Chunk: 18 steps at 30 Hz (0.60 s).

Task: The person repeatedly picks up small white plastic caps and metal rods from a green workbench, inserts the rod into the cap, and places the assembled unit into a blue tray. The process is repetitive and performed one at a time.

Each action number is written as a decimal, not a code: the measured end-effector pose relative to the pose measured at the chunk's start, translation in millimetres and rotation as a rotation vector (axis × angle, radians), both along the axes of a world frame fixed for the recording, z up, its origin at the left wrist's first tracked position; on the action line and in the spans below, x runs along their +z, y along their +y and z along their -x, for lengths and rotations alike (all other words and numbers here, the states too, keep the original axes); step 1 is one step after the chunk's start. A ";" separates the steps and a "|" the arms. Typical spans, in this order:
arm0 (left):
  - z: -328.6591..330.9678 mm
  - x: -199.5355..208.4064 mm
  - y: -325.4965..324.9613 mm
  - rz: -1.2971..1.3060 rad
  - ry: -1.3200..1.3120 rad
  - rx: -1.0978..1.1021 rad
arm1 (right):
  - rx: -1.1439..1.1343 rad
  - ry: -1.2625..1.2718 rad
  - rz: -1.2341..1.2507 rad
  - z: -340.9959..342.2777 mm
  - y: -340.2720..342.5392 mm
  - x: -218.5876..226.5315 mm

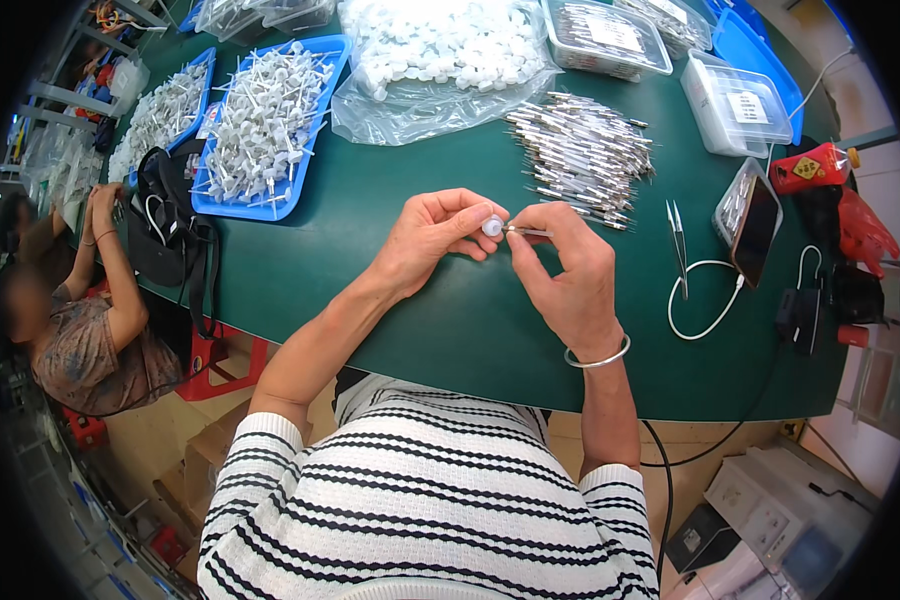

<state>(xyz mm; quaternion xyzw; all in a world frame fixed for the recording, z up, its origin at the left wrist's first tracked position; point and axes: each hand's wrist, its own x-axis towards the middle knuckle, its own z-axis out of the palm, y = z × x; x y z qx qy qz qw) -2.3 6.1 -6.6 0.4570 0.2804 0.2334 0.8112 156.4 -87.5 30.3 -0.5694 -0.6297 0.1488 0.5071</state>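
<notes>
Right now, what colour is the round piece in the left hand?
The round piece is white; head view shows it.

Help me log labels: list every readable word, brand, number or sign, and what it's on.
Nothing reads clearly enough to quote.
White label on the clear box at right: too small.
Paper label on the parts tub at top: too small.
Slanted label on the container beside that tub: too small.
Yellow patch on the red bottle: dark marks, too blurred.
White part in the left hand: no text visible.
</notes>
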 end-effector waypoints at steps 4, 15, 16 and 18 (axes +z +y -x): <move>0.2 -1.5 0.3 -0.006 -0.005 0.005 | 0.008 -0.027 0.002 0.2 0.0 -1.5; 0.1 0.5 -1.0 -0.031 0.011 0.035 | -0.017 0.190 0.109 2.9 -0.8 -3.4; 0.3 0.3 -1.1 -0.033 0.013 0.036 | -0.021 0.204 0.121 2.7 -0.8 -3.9; 0.2 -0.3 -1.2 -0.044 0.011 0.037 | -0.024 0.208 0.122 2.6 -0.8 -4.6</move>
